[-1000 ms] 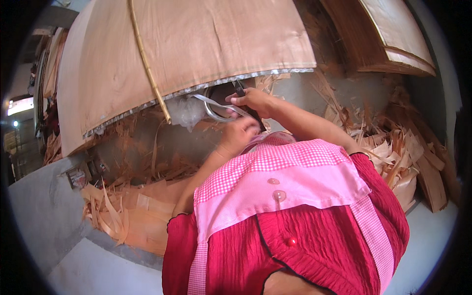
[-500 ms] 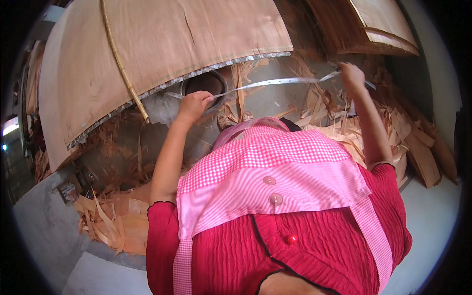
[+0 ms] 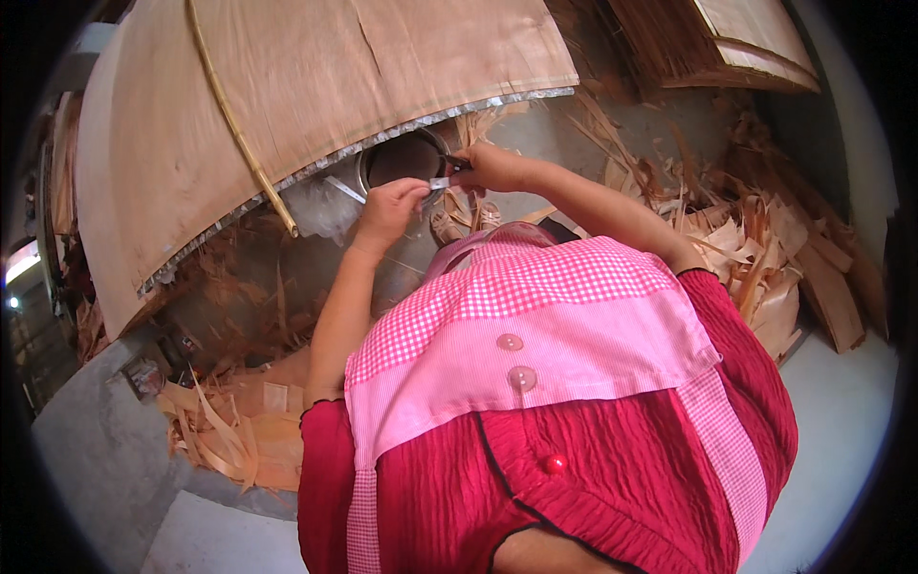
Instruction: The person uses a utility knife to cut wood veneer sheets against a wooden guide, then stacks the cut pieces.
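My left hand point(image 3: 389, 212) is closed, with thumb and fingers pinching a white tape strip point(image 3: 439, 183) by its end. Only a short piece of the strip shows between my two hands. My right hand point(image 3: 490, 168) is closed around a small dark tool point(image 3: 458, 163) whose kind I cannot make out; it almost meets the left one. Both hands are above a round metal-rimmed basin point(image 3: 362, 170), just off the front edge of a broad stack of wood veneer sheets point(image 3: 316, 72).
A thin bamboo stick point(image 3: 225, 103) lies across the stack, its end overhanging the edge. Clear plastic film point(image 3: 316, 212) hangs beside the basin. Veneer scraps point(image 3: 741, 253) pile up on the right, with more scraps point(image 3: 253, 435) at lower left. Another veneer stack point(image 3: 669, 48) stands at far right.
My right hand has swung left from the far right and come close to my left hand. The tape, stretched long between them before, now shows only as a short piece. My left hand barely shifted.
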A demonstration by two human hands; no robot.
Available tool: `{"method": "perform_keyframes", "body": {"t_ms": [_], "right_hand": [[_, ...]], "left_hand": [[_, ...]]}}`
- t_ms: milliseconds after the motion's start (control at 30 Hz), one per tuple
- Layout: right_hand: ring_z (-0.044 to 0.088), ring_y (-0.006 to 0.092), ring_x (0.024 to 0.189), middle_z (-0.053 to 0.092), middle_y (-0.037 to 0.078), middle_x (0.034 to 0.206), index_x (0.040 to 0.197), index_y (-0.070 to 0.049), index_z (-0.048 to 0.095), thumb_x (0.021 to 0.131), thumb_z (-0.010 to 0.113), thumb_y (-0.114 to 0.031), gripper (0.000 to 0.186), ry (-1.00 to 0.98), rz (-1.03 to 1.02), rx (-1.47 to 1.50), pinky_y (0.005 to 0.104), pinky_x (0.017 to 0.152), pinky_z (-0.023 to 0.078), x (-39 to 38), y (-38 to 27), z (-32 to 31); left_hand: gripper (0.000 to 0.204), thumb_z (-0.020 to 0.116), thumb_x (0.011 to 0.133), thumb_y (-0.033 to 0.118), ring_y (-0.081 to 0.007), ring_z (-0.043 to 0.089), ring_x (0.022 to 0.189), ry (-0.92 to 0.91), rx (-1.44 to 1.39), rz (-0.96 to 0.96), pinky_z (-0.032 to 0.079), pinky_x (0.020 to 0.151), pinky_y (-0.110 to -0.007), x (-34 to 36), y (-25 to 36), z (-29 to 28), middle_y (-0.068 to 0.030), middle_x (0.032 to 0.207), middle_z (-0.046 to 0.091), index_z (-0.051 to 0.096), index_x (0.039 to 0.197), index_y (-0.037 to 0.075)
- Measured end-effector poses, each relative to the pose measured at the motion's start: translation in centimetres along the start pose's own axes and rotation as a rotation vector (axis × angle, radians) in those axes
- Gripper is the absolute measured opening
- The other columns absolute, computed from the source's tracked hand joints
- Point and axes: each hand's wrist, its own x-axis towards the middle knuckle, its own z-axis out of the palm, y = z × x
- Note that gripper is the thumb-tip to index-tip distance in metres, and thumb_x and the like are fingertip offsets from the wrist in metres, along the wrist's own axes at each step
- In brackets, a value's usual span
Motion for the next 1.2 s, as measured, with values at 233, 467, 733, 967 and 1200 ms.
{"method": "perform_keyframes", "body": {"t_ms": [233, 467, 733, 967, 1200], "right_hand": [[0.058, 0.0240, 0.063, 0.061, 0.009, 0.070, 0.092, -0.008, 0.060, 0.077, 0.055, -0.015, 0.017, 0.130, 0.066, -0.247, 0.0338, 0.059, 0.045, -0.6, -0.1, -0.2], [0.052, 0.0274, 0.099, 0.056, 0.012, 0.106, 0.109, -0.007, 0.054, 0.075, 0.051, -0.015, 0.034, 0.487, -0.315, -0.811, 0.0381, 0.083, 0.040, 1.2, 1.3, 1.8], [0.026, 0.0236, 0.127, 0.034, 0.008, 0.134, 0.124, -0.002, 0.039, 0.077, 0.041, -0.021, 0.050, 0.180, -0.530, -1.175, 0.0435, 0.103, 0.019, 6.0, 4.4, 5.7], [0.029, 0.0263, 0.124, 0.034, 0.010, 0.133, 0.121, 0.000, 0.041, 0.074, 0.042, -0.015, 0.050, 0.137, -0.581, -1.207, 0.0449, 0.102, 0.021, 5.0, 3.7, 4.5], [0.033, 0.0261, 0.123, 0.038, 0.011, 0.130, 0.119, -0.002, 0.044, 0.075, 0.046, -0.007, 0.044, -0.062, -0.494, -1.156, 0.0398, 0.100, 0.028, 5.7, 0.4, 5.3]], "left_hand": [[0.069, 0.028, 0.084, 0.061, -0.0072, 0.049, 0.054, -0.191, -0.282, -0.433, 0.038, 0.049, -0.016, -0.8, -2.2, -2.0, -0.0021, 0.082, 0.060, 0.055, 0.110, 0.003], [0.012, 0.060, 0.077, 0.011, -0.0110, 0.055, 0.048, 0.294, -0.328, -0.441, 0.044, 0.043, -0.023, 4.0, -3.7, 2.0, -0.0070, 0.061, 0.059, 0.055, 0.077, 0.000], [0.017, 0.054, 0.077, 0.022, -0.0362, 0.060, 0.074, 0.345, 0.739, -0.445, 0.049, 0.065, -0.045, 4.3, -5.7, 1.9, -0.0202, 0.075, 0.061, 0.060, 0.076, 0.005], [0.021, 0.043, 0.082, 0.021, -0.0376, 0.057, 0.070, 0.570, 0.924, -0.895, 0.043, 0.059, -0.047, -17.8, -8.0, -12.4, -0.0202, 0.073, 0.059, 0.054, 0.076, 0.005], [0.026, 0.041, 0.081, 0.012, -0.0144, 0.045, 0.052, 1.921, -0.825, -0.214, 0.039, 0.044, -0.031, -47.6, -14.5, -14.6, 0.0006, 0.055, 0.040, 0.035, 0.056, 0.008]]}}
